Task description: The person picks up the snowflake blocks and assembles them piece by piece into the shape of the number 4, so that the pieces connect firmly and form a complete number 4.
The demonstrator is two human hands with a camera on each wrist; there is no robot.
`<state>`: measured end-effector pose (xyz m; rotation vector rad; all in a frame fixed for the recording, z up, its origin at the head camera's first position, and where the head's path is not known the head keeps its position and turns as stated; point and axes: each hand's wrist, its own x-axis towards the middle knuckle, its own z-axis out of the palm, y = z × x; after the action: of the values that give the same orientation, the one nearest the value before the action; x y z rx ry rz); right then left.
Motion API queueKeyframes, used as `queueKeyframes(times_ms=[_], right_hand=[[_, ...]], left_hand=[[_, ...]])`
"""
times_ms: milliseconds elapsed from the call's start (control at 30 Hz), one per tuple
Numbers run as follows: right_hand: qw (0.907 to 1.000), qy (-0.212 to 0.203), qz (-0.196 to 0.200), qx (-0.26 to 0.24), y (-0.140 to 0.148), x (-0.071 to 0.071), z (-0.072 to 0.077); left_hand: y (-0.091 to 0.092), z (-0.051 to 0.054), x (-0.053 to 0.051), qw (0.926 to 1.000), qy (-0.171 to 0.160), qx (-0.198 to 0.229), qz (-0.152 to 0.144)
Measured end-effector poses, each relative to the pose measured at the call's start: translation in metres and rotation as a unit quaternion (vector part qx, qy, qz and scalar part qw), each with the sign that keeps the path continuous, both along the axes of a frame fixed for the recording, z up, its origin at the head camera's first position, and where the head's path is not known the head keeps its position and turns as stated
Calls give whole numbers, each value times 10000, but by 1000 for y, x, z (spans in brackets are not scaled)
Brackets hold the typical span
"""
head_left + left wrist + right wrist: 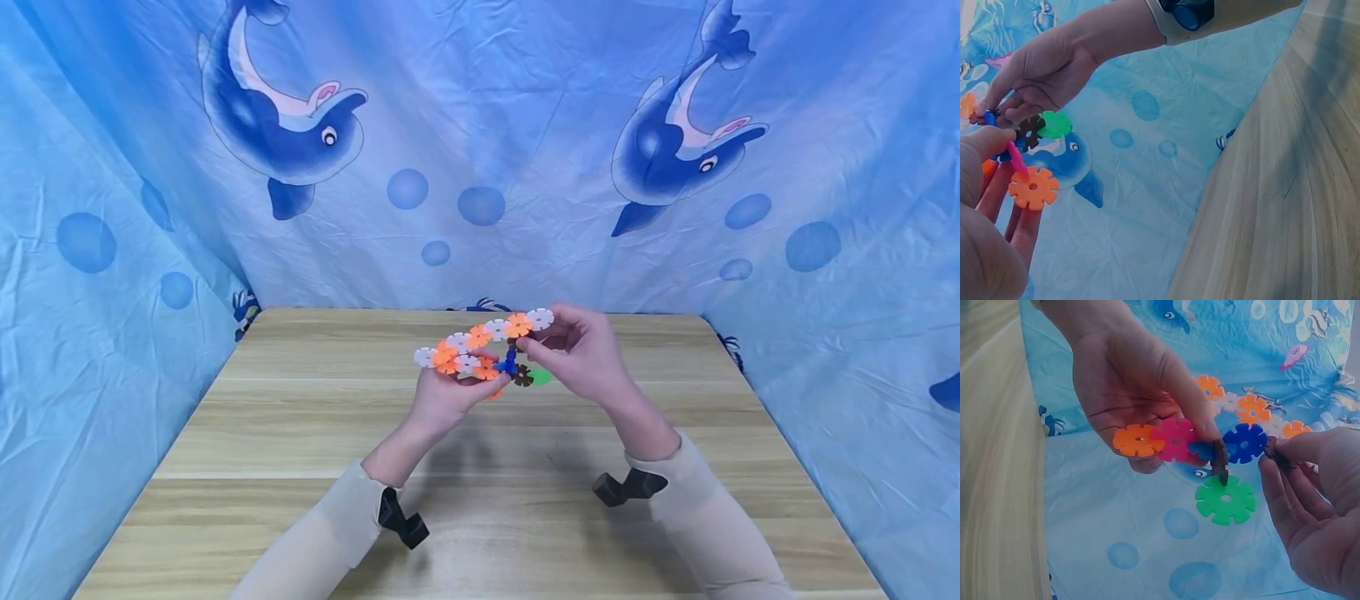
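Note:
Both hands hold up one joined build of notched plastic discs above the table. My left hand (444,402) grips it between thumb and fingers, around the light-blue and pink discs (1175,440). A brown disc edge-on (1272,450) is pinched by my right hand (588,354), beside a dark-blue disc (1246,443). A green disc (1225,500) hangs from another brown disc (1219,464). An orange disc (1034,187) sits at the end of the pink one. A bent chain of orange and white discs (478,336) stretches across the top in the head view.
The hands are over a wood-grain table (517,533). Blue cloth (480,150) printed with dolphins hangs behind it and at both sides. A black wrist mount (401,518) sits on the left sleeve, and another black mount (630,487) on the right.

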<state>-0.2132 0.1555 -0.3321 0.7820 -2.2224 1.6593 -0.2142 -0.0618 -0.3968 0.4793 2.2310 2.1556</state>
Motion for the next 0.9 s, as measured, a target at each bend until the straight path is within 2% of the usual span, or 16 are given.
queueKeyframes(times_ms=[267, 433, 533, 733, 900], right_hand=[[9995, 60, -43, 301, 4, 1, -2], [9987, 334, 112, 365, 4, 2, -1], [9975, 580, 194, 349, 6, 0, -2], [9957, 797, 397, 249, 9, -4, -3], [9959, 733, 473, 231, 10, -6, -1]], left_hand=[[-2, -1, 5, 9994, -233, 253, -54], [-1, -1, 5, 9996, -229, 135, -19], [0, 0, 4, 9995, -244, 213, -14], [4, 2, 2, 9954, -648, 701, 42], [5, 5, 2, 9926, -898, 806, 94]])
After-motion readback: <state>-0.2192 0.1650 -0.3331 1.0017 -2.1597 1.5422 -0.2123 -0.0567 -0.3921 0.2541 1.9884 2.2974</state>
